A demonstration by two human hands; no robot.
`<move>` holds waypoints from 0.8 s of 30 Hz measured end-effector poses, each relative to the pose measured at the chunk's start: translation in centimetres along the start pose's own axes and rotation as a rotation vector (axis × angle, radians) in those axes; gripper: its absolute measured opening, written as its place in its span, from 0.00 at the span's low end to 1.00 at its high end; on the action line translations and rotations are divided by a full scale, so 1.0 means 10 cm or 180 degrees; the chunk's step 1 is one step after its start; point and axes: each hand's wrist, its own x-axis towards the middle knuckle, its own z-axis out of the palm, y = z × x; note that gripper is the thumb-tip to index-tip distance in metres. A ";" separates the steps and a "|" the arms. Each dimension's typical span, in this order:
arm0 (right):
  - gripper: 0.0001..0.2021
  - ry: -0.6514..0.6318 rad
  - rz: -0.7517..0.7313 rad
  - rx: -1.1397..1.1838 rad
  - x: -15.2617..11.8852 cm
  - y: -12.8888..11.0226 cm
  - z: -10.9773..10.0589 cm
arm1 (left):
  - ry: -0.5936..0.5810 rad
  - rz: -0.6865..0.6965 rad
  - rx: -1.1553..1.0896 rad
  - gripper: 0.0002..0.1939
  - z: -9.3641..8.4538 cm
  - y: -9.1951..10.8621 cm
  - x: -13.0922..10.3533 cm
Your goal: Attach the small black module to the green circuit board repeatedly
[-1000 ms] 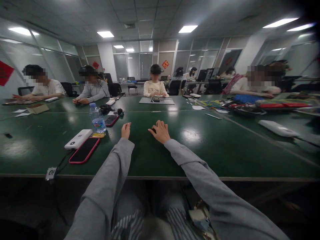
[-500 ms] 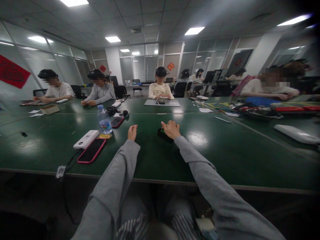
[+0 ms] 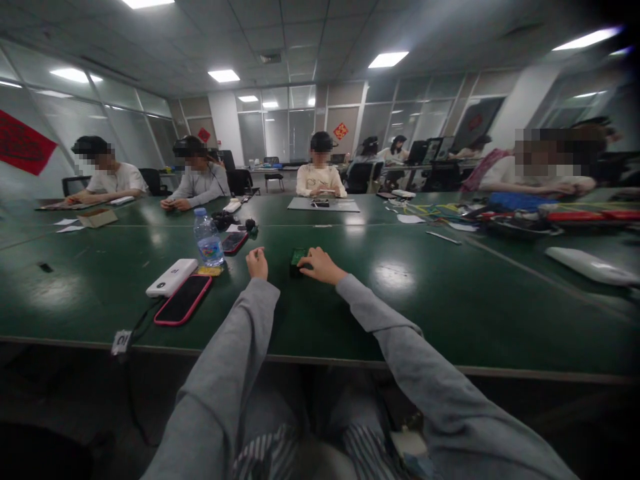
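Note:
A small black box with a green face [image 3: 299, 257] is on the dark green table, in front of me near the middle. My right hand [image 3: 323, 265] reaches in from the right, its thumb and fingers closed on the box's right side and partly covering it. To the left of the box, and apart from it, my left hand [image 3: 257, 264] hovers with its fingers curled in. What those fingers hold, if anything, cannot be made out. A water bottle [image 3: 209, 240] stands upright farther left.
Left of my hands lie a white power bank [image 3: 173, 277], a pink-cased phone [image 3: 184, 300] and another phone [image 3: 235, 242]. Tangled cables [image 3: 445, 215] and a white device [image 3: 590, 265] are on the right. A person [image 3: 321, 175] sits opposite me, others around the table.
My right hand has moved left with the box, which has turned so its green face shows more. My left hand has shifted slightly left.

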 end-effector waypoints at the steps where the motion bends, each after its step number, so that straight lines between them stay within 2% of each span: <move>1: 0.16 -0.0196 -0.0109 0.0109 -0.05 0.09 -0.04 | 0.0244 0.0003 0.0044 0.14 -0.02 0.01 0.00; 3: 0.20 -0.0534 -0.0207 0.0337 -0.10 0.27 -0.13 | 0.0504 -0.0138 0.0098 0.15 -0.06 0.04 0.00; 5: 0.25 -0.0714 -0.0106 0.0446 -0.09 0.40 -0.22 | 0.0679 -0.0448 0.0120 0.16 -0.08 0.05 0.01; 8: 0.31 -0.0573 0.0244 0.0026 0.01 0.42 -0.31 | 0.0740 -0.0760 0.0116 0.17 -0.09 0.07 0.02; 11: 0.27 -0.0310 0.0249 -0.0542 0.13 0.31 -0.32 | 0.0552 -0.0682 0.0078 0.16 -0.08 0.09 0.01; 13: 0.24 -0.0250 0.0155 -0.0655 0.18 0.22 -0.27 | 0.0288 -0.0442 0.0006 0.14 -0.05 0.09 -0.02; 17: 0.27 0.0085 0.0372 -0.0569 0.24 0.09 -0.11 | -0.0101 -0.0087 -0.0076 0.10 0.03 0.07 -0.07; 21: 0.32 0.0487 0.0981 -0.0459 0.38 -0.07 0.05 | -0.0125 -0.0069 0.0055 0.09 0.07 0.05 -0.06; 24: 0.30 0.0330 0.1294 -0.0472 0.54 -0.23 0.08 | -0.0009 -0.0022 0.0234 0.10 0.07 0.03 -0.04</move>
